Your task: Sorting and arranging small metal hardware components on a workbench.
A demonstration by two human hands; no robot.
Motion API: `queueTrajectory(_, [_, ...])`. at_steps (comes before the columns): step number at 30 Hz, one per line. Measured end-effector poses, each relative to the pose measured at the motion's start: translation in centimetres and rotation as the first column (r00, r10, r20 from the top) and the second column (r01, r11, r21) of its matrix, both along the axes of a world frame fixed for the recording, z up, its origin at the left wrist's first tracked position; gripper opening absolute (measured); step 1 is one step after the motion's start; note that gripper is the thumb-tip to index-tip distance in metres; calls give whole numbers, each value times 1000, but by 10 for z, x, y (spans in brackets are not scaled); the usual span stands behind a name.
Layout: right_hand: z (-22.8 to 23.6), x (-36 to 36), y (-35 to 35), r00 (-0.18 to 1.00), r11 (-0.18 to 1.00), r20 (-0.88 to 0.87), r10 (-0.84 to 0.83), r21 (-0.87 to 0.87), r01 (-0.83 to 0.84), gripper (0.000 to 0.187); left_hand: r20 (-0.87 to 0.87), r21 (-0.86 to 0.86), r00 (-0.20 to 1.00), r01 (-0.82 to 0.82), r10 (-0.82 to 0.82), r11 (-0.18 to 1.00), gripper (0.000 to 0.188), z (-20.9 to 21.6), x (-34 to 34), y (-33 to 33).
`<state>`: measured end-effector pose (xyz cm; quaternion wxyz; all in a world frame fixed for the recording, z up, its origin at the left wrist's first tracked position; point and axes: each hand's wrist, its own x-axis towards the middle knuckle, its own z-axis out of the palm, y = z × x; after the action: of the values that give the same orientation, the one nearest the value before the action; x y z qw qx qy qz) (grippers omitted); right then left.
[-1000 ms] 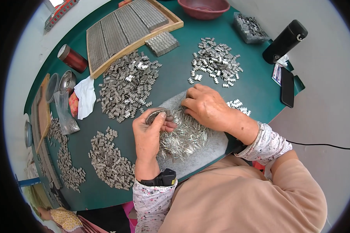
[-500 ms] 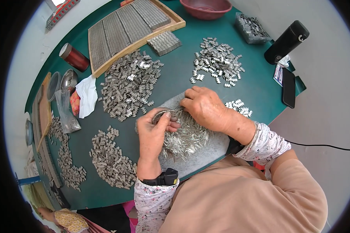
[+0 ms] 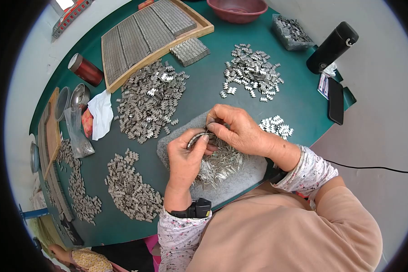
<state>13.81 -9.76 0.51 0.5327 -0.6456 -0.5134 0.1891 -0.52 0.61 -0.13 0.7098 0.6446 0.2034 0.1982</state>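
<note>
My left hand (image 3: 182,156) is closed round a short curved strip of metal links (image 3: 196,138), one end of it at the thumb and fingertips. Close against that end, my right hand (image 3: 240,129) pinches what looks like a thin metal pin (image 3: 207,130), mostly hidden by the fingers. Below both hands a loose heap of thin silvery pins (image 3: 220,167) lies on a grey felt pad (image 3: 253,174). Small toothed metal links sit in piles around: a large pile (image 3: 152,99) beyond my left hand, another (image 3: 133,188) nearer left, and a shinier one (image 3: 251,70) farther off.
A wooden tray (image 3: 161,47) of linked strips stands at the back left, with a linked block (image 3: 190,51) beside it. A red can (image 3: 85,69), maroon bowl (image 3: 238,12), plastic tub of links (image 3: 291,34), black bottle (image 3: 332,47) and phone (image 3: 335,102) stand around. Another person's sleeve (image 3: 91,260) shows lower left.
My right hand has come from the pin heap toward the strip, its pinched fingertips now at the strip's end. My left hand has shifted slightly right, meeting it.
</note>
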Motion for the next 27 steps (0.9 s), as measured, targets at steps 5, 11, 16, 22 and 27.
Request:
queueTrajectory(5, [0,-2,0,1000,1000,-1,-24,5,24,14,-2,7,1000,1,-1,1000,14,1,0,-1])
queueTrajectory(11, [0,-1,-2,993,1000,115,-5,12,3,11,-12,30,1000,-4,4,1000,13,-3,0,-2])
queueTrajectory(16, [-3,-5,-2,909,994,416,13,97,-59,18,-37,245,999,-23,33,969,11,-8,-1,-2])
queueTrajectory(22, [9,-15,-8,822,984,569,-23,161,-83,35,0,-241,999,-43,44,970,10,1,-4,6])
queueTrajectory(27, [7,-10,-9,789,979,605,-105,203,-25,39,83,-225,996,-22,41,974,14,0,-1,5])
